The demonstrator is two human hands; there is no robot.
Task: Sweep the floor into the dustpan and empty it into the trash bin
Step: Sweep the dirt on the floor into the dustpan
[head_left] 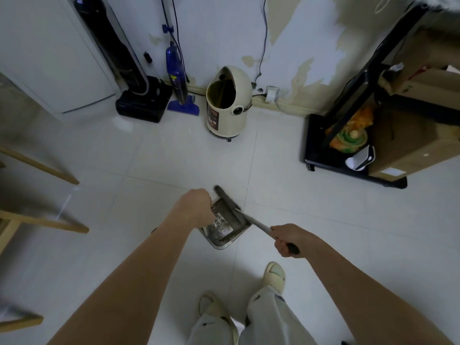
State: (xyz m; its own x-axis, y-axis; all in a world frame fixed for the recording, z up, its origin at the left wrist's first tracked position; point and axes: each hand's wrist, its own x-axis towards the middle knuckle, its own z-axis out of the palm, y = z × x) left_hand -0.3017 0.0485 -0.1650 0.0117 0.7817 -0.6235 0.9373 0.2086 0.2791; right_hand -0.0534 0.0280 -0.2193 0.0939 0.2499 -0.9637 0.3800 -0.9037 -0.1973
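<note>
The grey metal dustpan [225,229] is low over the pale tiled floor [174,155], just ahead of the person's feet, with a small heap of whitish debris [219,224] in its tray. Whether it touches the tiles I cannot tell. The left hand [195,204] is curled tight over its upper edge, presumably on a handle hidden beneath the fist. The dark bristle head of the short broom [227,197] lies across the pan's far side, and the right hand [286,240] is clamped round its grey shaft with the black grip poking out behind.

Sweeping looks close to done; emptying remains. The cream domed trash bin [229,102] stands well apart by the peeling wall, its opening facing this way, beside a blue upright vacuum [180,80].

The likely trouble is spillage: the debris is light and loose, so tipping the pan forward while lifting or walking could shed it back onto the tiles. The bin's mouth also looks narrow next to the pan, so a hasty pour might scatter debris around its base.
</note>
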